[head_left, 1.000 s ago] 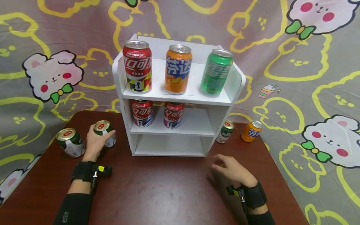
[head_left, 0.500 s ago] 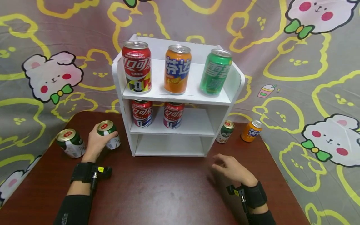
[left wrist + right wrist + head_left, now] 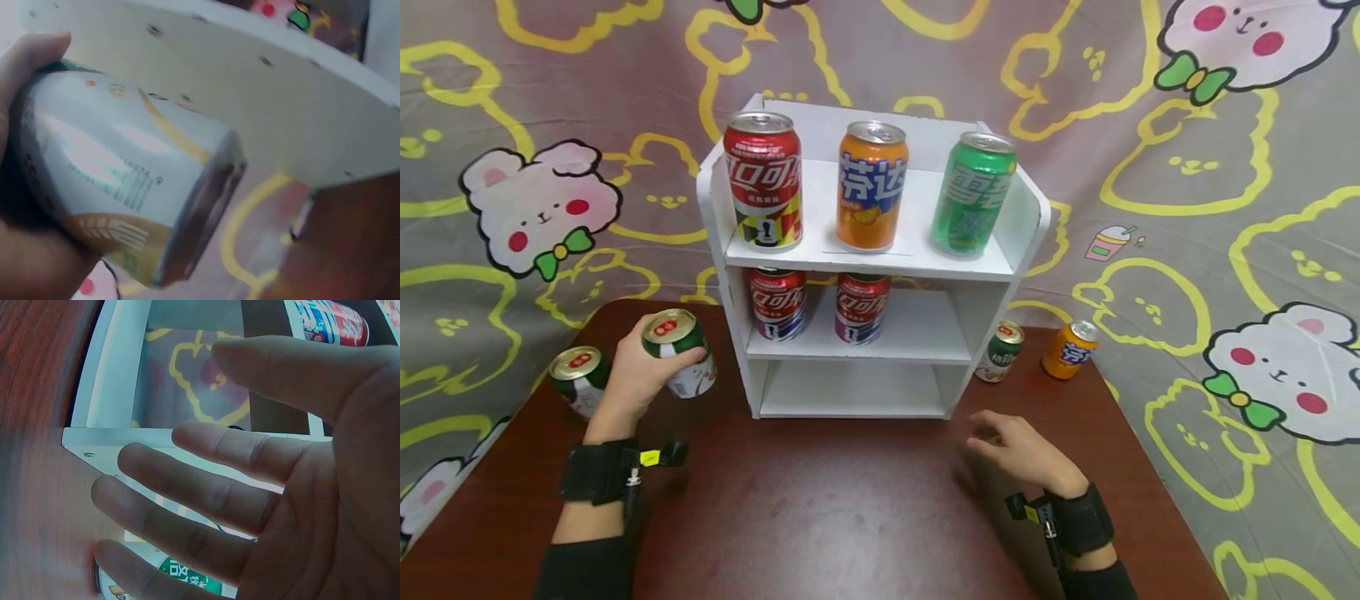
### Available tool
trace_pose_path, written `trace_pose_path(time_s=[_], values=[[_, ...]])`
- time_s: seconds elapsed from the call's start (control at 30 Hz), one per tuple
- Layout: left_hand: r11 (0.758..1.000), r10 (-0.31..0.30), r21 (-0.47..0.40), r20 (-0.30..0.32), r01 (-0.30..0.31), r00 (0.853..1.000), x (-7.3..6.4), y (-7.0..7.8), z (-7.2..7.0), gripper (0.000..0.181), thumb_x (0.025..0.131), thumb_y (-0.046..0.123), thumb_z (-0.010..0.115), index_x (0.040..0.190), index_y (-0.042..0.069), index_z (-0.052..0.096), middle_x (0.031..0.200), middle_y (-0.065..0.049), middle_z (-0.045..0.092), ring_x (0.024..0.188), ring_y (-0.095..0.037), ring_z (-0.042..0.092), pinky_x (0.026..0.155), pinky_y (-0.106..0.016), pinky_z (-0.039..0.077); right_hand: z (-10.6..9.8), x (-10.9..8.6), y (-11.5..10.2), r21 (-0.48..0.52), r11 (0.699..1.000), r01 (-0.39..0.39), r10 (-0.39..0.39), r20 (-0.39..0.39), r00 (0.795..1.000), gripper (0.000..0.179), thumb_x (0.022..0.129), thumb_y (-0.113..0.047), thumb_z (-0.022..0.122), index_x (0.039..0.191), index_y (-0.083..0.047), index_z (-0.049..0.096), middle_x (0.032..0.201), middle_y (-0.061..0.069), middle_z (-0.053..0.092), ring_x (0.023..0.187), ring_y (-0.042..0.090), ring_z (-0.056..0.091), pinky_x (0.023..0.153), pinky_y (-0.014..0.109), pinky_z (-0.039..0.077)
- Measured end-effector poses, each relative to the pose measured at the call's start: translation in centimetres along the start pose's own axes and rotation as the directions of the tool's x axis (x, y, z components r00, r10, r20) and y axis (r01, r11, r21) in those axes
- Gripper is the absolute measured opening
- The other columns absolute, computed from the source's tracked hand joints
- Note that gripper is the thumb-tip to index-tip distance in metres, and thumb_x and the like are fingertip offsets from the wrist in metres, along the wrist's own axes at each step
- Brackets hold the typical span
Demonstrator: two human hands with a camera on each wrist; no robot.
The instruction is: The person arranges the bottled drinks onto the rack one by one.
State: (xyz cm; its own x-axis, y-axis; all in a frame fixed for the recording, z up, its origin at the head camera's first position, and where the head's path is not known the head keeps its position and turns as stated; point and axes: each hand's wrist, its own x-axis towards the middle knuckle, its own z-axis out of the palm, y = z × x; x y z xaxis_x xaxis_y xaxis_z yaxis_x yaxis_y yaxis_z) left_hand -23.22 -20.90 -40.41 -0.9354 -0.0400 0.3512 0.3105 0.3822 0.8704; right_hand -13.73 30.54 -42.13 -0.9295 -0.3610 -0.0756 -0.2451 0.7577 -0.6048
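Note:
My left hand (image 3: 632, 371) grips a green-and-white drink can (image 3: 694, 382) with a gold top, just left of the white shelf unit (image 3: 865, 265). In the left wrist view this can (image 3: 125, 156) is tilted, its underside showing near the shelf's side panel. Another green-and-white can (image 3: 576, 368) stands at the far left, partly hidden behind the left hand and wrist. Over the table, in front of the shelf's right corner, my right hand (image 3: 1022, 450) holds nothing. The right wrist view shows its fingers (image 3: 200, 487) extended and spread.
The top shelf bears a red cola can (image 3: 765, 179), an orange soda can (image 3: 871, 187) and a green soda can (image 3: 973, 193). Two red cola cans (image 3: 778, 307) stand on the middle shelf. Right of the unit are a green-and-white can (image 3: 997, 354) and an orange can (image 3: 1067, 352).
My left hand first shifted the gripped can right, then raised it off the table and drew it slightly left. The left wrist moved left too. My right hand has stayed in place.

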Motion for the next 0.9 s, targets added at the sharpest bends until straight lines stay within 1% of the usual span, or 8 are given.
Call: trace_pose_path(time_s=[0.07, 0.27, 0.3, 0.5, 0.6, 0.67, 0.77, 0.9], values=[[1.000, 0.009, -0.029, 0.028, -0.009, 1.000, -0.4, 0.9, -0.3, 0.060, 0.078, 0.010, 0.078, 0.128, 0.002, 0.045, 0.101, 0.004, 0.055, 0.088, -0.007, 0.054, 0.069, -0.015, 0.046, 0.0, 0.0, 0.0, 0.003, 1.000, 0.004, -0.004, 0.001, 1.000, 0.044, 0.094, -0.035, 0.058, 0.124, -0.003, 0.056, 0.113, 0.012, 0.063, 0.098, 0.021, 0.061, 0.074, 0.031, 0.052], [0.991, -0.020, -0.125, 0.139, 0.038, 0.990, -1.8, 3.8, -1.1, 0.055, 0.082, 0.009, 0.074, 0.128, 0.011, 0.044, 0.107, 0.000, 0.055, 0.092, -0.014, 0.054, 0.072, -0.020, 0.048, -0.1, 0.1, 0.0, 0.002, 1.000, 0.006, -0.006, 0.008, 1.000, 0.044, 0.095, -0.035, 0.058, 0.124, -0.002, 0.055, 0.115, 0.013, 0.062, 0.099, 0.021, 0.061, 0.074, 0.032, 0.052], [0.990, -0.016, -0.138, 0.155, 0.037, 0.988, -2.0, 4.3, -1.3, 0.054, 0.082, 0.009, 0.074, 0.127, 0.012, 0.044, 0.108, 0.000, 0.055, 0.092, -0.015, 0.054, 0.072, -0.020, 0.048, -0.1, 0.1, -0.1, 0.001, 1.000, 0.006, -0.006, 0.010, 1.000, 0.044, 0.095, -0.035, 0.057, 0.125, -0.002, 0.055, 0.115, 0.013, 0.062, 0.099, 0.022, 0.061, 0.075, 0.032, 0.052], [0.968, 0.072, -0.249, 0.224, -0.014, 0.972, -3.4, 7.0, -1.5, 0.055, 0.080, -0.005, 0.070, 0.127, 0.011, 0.046, 0.109, -0.003, 0.057, 0.093, -0.017, 0.055, 0.074, -0.022, 0.049, -0.2, 0.1, -0.2, -0.001, 1.000, 0.002, -0.002, 0.011, 1.000, 0.044, 0.095, -0.034, 0.058, 0.125, -0.002, 0.055, 0.115, 0.014, 0.062, 0.100, 0.023, 0.060, 0.076, 0.035, 0.052], [0.968, 0.075, -0.252, 0.247, -0.011, 0.966, -3.9, 8.3, -0.9, 0.055, 0.080, -0.003, 0.072, 0.127, 0.010, 0.045, 0.110, -0.005, 0.056, 0.095, -0.018, 0.055, 0.075, -0.022, 0.049, -0.3, 0.1, -0.2, 0.000, 1.000, -0.002, 0.002, 0.009, 1.000, 0.044, 0.094, -0.034, 0.058, 0.124, -0.002, 0.055, 0.114, 0.013, 0.062, 0.100, 0.023, 0.060, 0.076, 0.036, 0.052], [0.969, 0.062, -0.247, 0.258, 0.004, 0.964, -4.3, 9.1, -0.2, 0.055, 0.079, -0.001, 0.074, 0.126, 0.009, 0.046, 0.111, -0.005, 0.056, 0.096, -0.018, 0.055, 0.076, -0.022, 0.049, -0.2, 0.1, -0.2, 0.002, 1.000, -0.002, 0.002, 0.009, 1.000, 0.045, 0.094, -0.034, 0.058, 0.124, -0.002, 0.055, 0.114, 0.013, 0.062, 0.100, 0.023, 0.060, 0.077, 0.037, 0.052], [0.965, 0.073, -0.264, 0.275, 0.002, 0.959, -4.5, 10.1, 1.3, 0.056, 0.077, -0.002, 0.075, 0.124, 0.003, 0.045, 0.110, -0.008, 0.057, 0.095, -0.018, 0.057, 0.076, -0.024, 0.050, -0.1, 0.1, -0.1, 0.003, 1.000, -0.003, 0.003, 0.014, 1.000, 0.045, 0.094, -0.035, 0.058, 0.124, -0.002, 0.055, 0.114, 0.013, 0.062, 0.100, 0.023, 0.060, 0.077, 0.037, 0.052], [0.955, 0.080, -0.297, 0.312, 0.018, 0.947, -4.6, 11.0, 3.5, 0.059, 0.074, -0.002, 0.078, 0.124, -0.002, 0.045, 0.109, -0.011, 0.058, 0.093, -0.019, 0.058, 0.076, -0.027, 0.051, 0.1, 0.2, 0.0, 0.001, 1.000, 0.003, -0.003, 0.022, 1.000, 0.045, 0.094, -0.036, 0.057, 0.125, -0.002, 0.055, 0.113, 0.012, 0.063, 0.100, 0.021, 0.060, 0.077, 0.036, 0.052]])
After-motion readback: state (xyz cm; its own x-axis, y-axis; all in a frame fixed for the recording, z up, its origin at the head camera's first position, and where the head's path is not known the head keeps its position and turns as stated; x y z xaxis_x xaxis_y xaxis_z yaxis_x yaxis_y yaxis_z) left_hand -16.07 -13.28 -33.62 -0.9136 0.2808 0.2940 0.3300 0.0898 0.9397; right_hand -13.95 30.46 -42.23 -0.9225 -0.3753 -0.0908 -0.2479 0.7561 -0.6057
